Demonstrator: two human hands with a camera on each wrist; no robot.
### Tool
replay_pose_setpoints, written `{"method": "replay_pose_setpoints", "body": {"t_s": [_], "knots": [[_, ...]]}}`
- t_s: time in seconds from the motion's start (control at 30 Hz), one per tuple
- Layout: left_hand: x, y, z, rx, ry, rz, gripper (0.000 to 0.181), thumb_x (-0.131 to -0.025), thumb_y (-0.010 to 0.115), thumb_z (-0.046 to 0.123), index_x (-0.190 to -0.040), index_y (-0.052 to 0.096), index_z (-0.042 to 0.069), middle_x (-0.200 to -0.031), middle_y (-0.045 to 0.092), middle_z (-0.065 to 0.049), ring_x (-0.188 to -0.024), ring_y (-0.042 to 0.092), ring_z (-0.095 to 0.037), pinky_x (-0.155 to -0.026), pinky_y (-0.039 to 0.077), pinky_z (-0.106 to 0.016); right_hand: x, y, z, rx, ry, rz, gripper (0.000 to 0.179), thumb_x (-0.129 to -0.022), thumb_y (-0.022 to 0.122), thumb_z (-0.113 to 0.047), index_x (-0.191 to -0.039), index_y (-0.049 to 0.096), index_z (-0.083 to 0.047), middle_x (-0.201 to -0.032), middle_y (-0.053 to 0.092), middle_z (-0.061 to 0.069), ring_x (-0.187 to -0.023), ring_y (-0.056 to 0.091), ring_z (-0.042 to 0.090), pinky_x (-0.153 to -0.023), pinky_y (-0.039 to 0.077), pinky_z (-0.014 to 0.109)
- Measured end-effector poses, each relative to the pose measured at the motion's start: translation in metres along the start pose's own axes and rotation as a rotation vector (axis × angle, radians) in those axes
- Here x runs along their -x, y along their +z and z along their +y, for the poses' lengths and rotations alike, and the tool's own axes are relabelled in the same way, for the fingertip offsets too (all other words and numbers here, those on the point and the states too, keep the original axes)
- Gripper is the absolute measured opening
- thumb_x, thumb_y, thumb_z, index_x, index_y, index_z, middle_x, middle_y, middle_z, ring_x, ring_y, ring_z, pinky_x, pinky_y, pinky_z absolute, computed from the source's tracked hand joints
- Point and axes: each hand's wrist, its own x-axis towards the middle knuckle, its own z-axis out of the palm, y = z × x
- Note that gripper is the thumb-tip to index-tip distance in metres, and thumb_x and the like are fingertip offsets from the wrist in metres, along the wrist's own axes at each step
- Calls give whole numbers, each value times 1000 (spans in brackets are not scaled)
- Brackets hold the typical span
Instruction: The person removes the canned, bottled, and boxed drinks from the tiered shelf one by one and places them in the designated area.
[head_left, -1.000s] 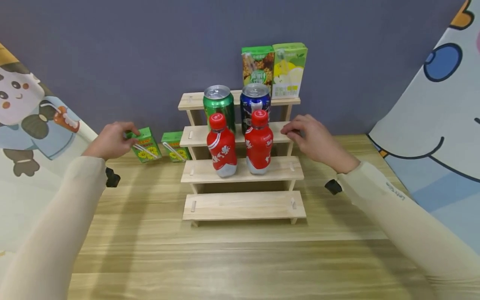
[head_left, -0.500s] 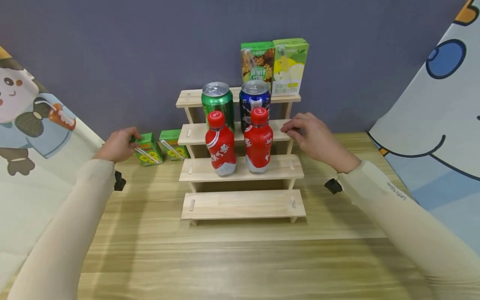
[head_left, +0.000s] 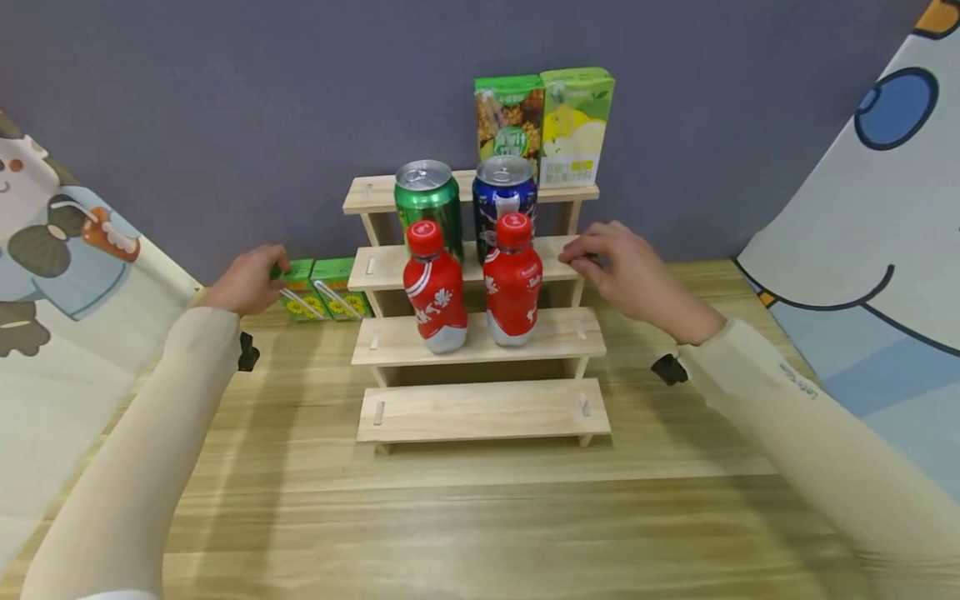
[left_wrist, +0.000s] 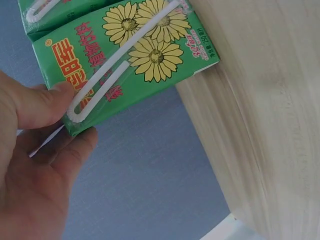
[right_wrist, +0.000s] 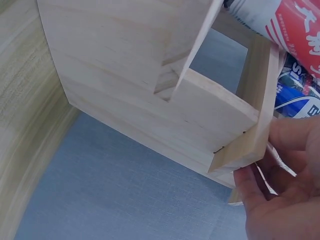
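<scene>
My left hand [head_left: 251, 282] pinches the upper end of a green drink carton [left_wrist: 120, 65] between thumb and fingers. Yellow flowers and a taped white straw mark its front. It stands upright on the table, its side right against a matching carton [head_left: 339, 287] left of the tiered wooden display shelf [head_left: 480, 412]. At the right end of the shelf's second tier from the top, my right hand [head_left: 622, 271] grips the board's edge; in the right wrist view its thumb and fingers [right_wrist: 250, 187] lie on either side of the board.
Two red bottles [head_left: 437, 296] stand on the second-lowest tier. Behind them are a green can [head_left: 427, 196] and a blue can [head_left: 487, 204]. Two taller juice cartons [head_left: 573, 125] occupy the top tier's right side. A dark wall [head_left: 225, 108] rises behind; printed cloths flank the table.
My left hand has moved the carton right, closing the gap to its twin, and the carton's tilt is gone. The right hand stays at the shelf. The head view has shifted slightly.
</scene>
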Motion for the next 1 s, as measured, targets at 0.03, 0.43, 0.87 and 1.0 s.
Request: {"method": "replay_pose_setpoints", "body": {"t_s": [0.03, 0.43, 0.87, 1.0], "knots": [[0, -1, 0, 1, 7, 0, 16, -86, 57, -7, -99, 50, -2, -110, 50, -24, -99, 47, -44, -78, 40, -56, 0, 0, -1, 1, -7, 2, 15, -90, 63, -3, -102, 71, -6, -103, 63, 5, -93, 49, 23, -76, 41, 40], [3, -10, -1, -30, 11, -41, 16, -85, 60, -6, -95, 50, 3, -98, 56, -19, -85, 50, -35, -68, 40, -46, -4, 0, -4, -14, -11, -8, 16, -90, 63, -4, -104, 71, -6, -104, 63, 5, -94, 49, 23, -76, 41, 40], [4, -11, 1, -52, 24, -58, 18, -80, 65, -4, -88, 52, 6, -88, 56, -12, -78, 49, -31, -67, 39, -45, -2, 1, 0, -9, -16, -2, 15, -89, 64, -4, -102, 71, -6, -104, 64, 4, -95, 50, 23, -77, 41, 39], [1, -10, 6, -55, 6, -62, 16, -81, 66, 0, -86, 52, 7, -84, 56, -11, -74, 48, -29, -65, 39, -43, 0, 1, 2, -5, -11, 7, 15, -89, 64, -3, -101, 72, -7, -104, 63, 4, -95, 49, 22, -76, 41, 38]]}}
